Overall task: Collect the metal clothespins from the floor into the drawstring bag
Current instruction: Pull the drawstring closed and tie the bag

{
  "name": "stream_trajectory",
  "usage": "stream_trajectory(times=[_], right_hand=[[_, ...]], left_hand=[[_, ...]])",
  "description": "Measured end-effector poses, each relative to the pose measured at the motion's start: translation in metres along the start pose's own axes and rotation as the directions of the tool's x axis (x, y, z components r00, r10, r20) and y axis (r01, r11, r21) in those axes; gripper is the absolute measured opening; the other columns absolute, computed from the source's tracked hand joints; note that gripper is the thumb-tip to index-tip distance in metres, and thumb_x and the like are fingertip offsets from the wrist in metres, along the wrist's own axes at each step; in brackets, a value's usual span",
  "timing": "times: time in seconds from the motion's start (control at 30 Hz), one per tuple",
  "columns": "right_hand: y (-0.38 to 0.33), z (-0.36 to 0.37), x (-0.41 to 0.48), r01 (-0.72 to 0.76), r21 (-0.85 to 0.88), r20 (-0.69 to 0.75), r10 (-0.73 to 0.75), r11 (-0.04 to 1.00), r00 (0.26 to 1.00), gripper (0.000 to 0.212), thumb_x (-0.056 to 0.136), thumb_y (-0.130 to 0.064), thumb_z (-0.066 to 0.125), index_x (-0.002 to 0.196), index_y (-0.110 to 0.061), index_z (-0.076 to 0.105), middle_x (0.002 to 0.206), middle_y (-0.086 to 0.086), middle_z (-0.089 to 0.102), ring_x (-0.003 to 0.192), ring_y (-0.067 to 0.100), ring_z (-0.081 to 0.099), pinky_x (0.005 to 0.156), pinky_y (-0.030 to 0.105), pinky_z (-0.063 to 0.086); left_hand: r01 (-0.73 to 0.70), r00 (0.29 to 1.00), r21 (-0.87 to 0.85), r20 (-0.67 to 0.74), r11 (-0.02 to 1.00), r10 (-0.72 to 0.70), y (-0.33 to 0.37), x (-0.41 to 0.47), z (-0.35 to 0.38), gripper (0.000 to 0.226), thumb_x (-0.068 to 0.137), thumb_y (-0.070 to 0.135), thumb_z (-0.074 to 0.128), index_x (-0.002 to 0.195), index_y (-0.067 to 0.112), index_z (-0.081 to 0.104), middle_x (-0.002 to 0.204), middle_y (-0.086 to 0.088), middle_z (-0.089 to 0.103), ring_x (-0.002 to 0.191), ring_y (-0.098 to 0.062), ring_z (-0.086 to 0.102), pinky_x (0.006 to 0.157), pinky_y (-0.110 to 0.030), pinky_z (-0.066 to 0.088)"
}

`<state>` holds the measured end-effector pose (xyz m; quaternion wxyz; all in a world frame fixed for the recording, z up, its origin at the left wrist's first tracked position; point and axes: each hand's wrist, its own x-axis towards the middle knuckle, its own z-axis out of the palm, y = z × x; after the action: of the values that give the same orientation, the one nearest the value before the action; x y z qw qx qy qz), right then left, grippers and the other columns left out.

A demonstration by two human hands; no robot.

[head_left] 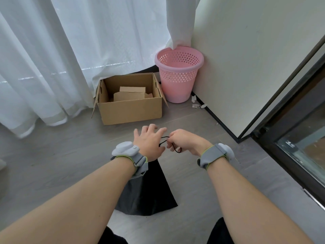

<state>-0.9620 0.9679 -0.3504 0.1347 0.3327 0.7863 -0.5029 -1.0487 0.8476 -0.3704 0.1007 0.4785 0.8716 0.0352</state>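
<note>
Hanging below both wrists, nearer the person than the open brown cardboard box (130, 101), the limp black fabric drawstring bag (146, 194) looks light and floppy, best held by its thin black cord (173, 147), which the right hand (186, 141) pinches while the left hand (149, 141) spreads its fingers.

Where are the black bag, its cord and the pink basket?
black bag (146, 196), head view, on its dark cloth below the wrists.
cord (176, 150), head view, on the loop under the right hand.
pink basket (177, 85), head view, on its outer wall.
</note>
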Motion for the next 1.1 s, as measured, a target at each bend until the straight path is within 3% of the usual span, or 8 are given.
stream_trajectory(times=[0.1, 0.2, 0.67, 0.77, 0.83, 0.93, 1.0, 1.1], right_hand=[[0.001, -0.009, -0.01, 0.026, -0.051, 0.001, -0.026, 0.998, 1.0, 0.012, 0.088, -0.008, 0.046, 0.082, -0.008, 0.056, 0.075, 0.011, 0.058, 0.064, 0.022, 0.052, 0.053, 0.026, 0.033], [0.007, -0.019, -0.012, 0.031, 0.157, -0.067, -0.021, 0.987, 0.998, 0.014, 0.093, -0.014, 0.045, 0.082, -0.012, 0.053, 0.075, 0.004, 0.052, 0.055, 0.016, 0.042, 0.049, 0.024, 0.027], [0.023, -0.038, -0.004, -0.086, 0.322, -0.259, 0.175, 0.943, 0.95, 0.022, 0.092, -0.015, 0.044, 0.072, -0.013, 0.055, 0.071, 0.005, 0.059, 0.053, 0.016, 0.047, 0.053, 0.025, 0.036], [0.028, -0.039, -0.003, -0.196, 0.012, -0.44, 0.181, 0.981, 0.879, 0.02, 0.079, -0.022, 0.045, 0.082, -0.009, 0.06, 0.094, 0.015, 0.066, 0.079, 0.031, 0.061, 0.074, 0.035, 0.05], [0.019, -0.027, -0.007, -0.157, -0.354, -0.515, -0.052, 0.922, 0.855, 0.038, 0.076, -0.02, 0.048, 0.111, -0.014, 0.06, 0.122, 0.011, 0.059, 0.111, 0.032, 0.055, 0.098, 0.044, 0.042], [-0.009, 0.0, -0.021, 0.242, -0.287, -0.135, -0.289, 0.927, 0.948, 0.067, 0.079, -0.007, 0.046, 0.144, -0.023, 0.04, 0.142, 0.001, 0.05, 0.12, 0.021, 0.05, 0.108, 0.042, 0.035], [-0.009, 0.013, -0.014, 0.223, -0.261, 0.041, -0.22, 0.939, 0.975, 0.061, 0.082, -0.005, 0.042, 0.141, -0.018, 0.041, 0.133, 0.006, 0.056, 0.114, 0.024, 0.057, 0.097, 0.033, 0.045], [0.003, 0.015, -0.005, 0.154, -0.325, 0.007, -0.161, 0.933, 0.987, 0.026, 0.086, -0.006, 0.042, 0.106, -0.01, 0.057, 0.102, 0.012, 0.071, 0.074, 0.023, 0.069, 0.074, 0.032, 0.053]], left_hand=[[-0.101, 0.995, -0.065, 0.009, 0.993, 0.101, 0.012, 0.005, 0.0, 0.029, 0.094, 0.047, 0.046, 0.11, 0.03, 0.063, 0.141, 0.007, 0.044, 0.14, -0.019, 0.027, 0.115, -0.061, 0.007], [-0.072, 0.996, -0.142, 0.039, 0.987, 0.078, 0.007, 0.002, -0.001, 0.03, 0.095, 0.044, 0.046, 0.078, 0.022, 0.056, 0.095, 0.008, 0.058, 0.117, -0.016, 0.05, 0.114, -0.061, 0.01], [-0.024, 0.997, -0.196, 0.065, 0.98, 0.037, -0.016, 0.001, 0.0, 0.033, 0.099, 0.034, 0.041, 0.092, 0.021, 0.07, 0.088, 0.005, 0.064, 0.105, -0.025, 0.057, 0.111, -0.053, 0.025], [-0.077, 0.994, -0.184, 0.059, 0.98, 0.089, -0.011, 0.004, 0.001, 0.033, 0.1, 0.033, 0.041, 0.092, 0.02, 0.07, 0.101, 0.005, 0.07, 0.114, -0.021, 0.052, 0.115, -0.055, 0.016], [-0.115, 0.99, -0.16, 0.067, 0.98, 0.127, -0.006, 0.006, 0.002, 0.031, 0.1, 0.032, 0.04, 0.093, 0.021, 0.069, 0.104, 0.004, 0.069, 0.119, -0.02, 0.049, 0.117, -0.053, 0.011], [-0.155, 0.986, -0.102, 0.041, 0.983, 0.16, 0.002, 0.006, 0.001, 0.024, 0.096, 0.023, 0.041, 0.1, 0.019, 0.065, 0.104, -0.003, 0.069, 0.114, -0.026, 0.056, 0.118, -0.05, 0.014], [-0.155, 0.987, -0.089, 0.035, 0.984, 0.159, 0.005, 0.005, 0.001, 0.026, 0.093, 0.016, 0.042, 0.106, 0.016, 0.064, 0.109, -0.007, 0.069, 0.113, -0.028, 0.058, 0.119, -0.045, 0.014], [-0.149, 0.989, -0.152, -0.028, 0.977, 0.147, 0.003, 0.008, 0.002, 0.025, 0.097, 0.02, 0.038, 0.101, 0.018, 0.063, 0.103, -0.005, 0.071, 0.107, -0.028, 0.062, 0.112, -0.041, 0.025]])
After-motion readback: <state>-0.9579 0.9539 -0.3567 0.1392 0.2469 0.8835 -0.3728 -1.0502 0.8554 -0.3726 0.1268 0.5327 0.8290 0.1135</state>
